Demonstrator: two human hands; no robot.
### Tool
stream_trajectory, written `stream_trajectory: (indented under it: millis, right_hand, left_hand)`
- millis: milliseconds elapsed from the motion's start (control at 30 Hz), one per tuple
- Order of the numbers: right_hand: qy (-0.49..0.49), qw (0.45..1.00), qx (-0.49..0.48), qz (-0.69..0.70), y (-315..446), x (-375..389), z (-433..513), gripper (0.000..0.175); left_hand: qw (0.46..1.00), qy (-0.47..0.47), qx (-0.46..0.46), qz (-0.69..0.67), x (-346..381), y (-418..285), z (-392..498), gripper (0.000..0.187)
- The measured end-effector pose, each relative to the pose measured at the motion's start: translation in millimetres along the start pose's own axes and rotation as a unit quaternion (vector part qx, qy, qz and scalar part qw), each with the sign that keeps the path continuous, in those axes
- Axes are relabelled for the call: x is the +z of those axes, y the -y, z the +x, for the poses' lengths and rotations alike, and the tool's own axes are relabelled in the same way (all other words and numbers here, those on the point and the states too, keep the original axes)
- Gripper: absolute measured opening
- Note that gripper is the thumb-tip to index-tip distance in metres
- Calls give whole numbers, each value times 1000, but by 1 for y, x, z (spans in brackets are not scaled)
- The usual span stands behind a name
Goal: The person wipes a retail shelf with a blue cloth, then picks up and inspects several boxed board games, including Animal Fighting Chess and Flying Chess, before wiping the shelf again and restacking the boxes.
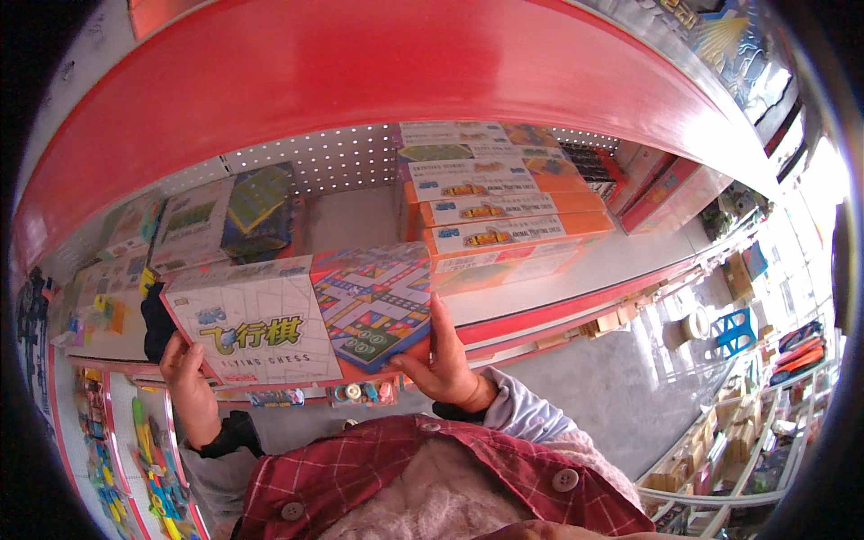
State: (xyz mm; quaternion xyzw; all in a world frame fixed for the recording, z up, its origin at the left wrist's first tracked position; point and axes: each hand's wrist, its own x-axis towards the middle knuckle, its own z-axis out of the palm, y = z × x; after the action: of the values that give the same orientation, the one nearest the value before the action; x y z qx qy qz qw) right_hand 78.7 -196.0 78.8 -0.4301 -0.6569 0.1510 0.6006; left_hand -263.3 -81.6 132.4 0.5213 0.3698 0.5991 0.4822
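Between my two hands is a flat cardboard board game box [270,337], tilted toward me in front of the shelf. Its front has a white panel with large writing and a printed ludo-style board in red, blue and green. My left hand [191,385] grips the lower left corner, fingers partly hidden behind the box. My right hand [445,361] holds the right end, with the thumb at the lower edge and fingers up along the side. Behind the box, to the right, rises a stack of orange and white game boxes [499,233].
A red shelf front [378,61] curves overhead. More game boxes [223,223] stand at left on the grey shelf [351,216], before a perforated back panel [344,158]. A black object [156,324] is beside my left hand. Toys hang lower left; a blue stool [734,332] stands right.
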Motion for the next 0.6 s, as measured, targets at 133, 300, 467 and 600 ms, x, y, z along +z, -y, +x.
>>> stream_trajectory:
  millis: [133,300,467,600]
  right_hand:
    - [-1,1000,-20,-5,0,3,1,95]
    - [0,999,24,31,2,9,1,96]
    - [-22,997,47,58,3,14,0,94]
    - [-46,975,115,182,10,20,0,90]
  left_hand:
    - [1000,-21,21,-10,1,-2,-6,32]
    - [997,10,38,-61,0,-7,-8,38]
    - [996,-18,35,-84,2,-6,-12,37]
    - [997,-19,27,-70,-1,-10,-17,32]
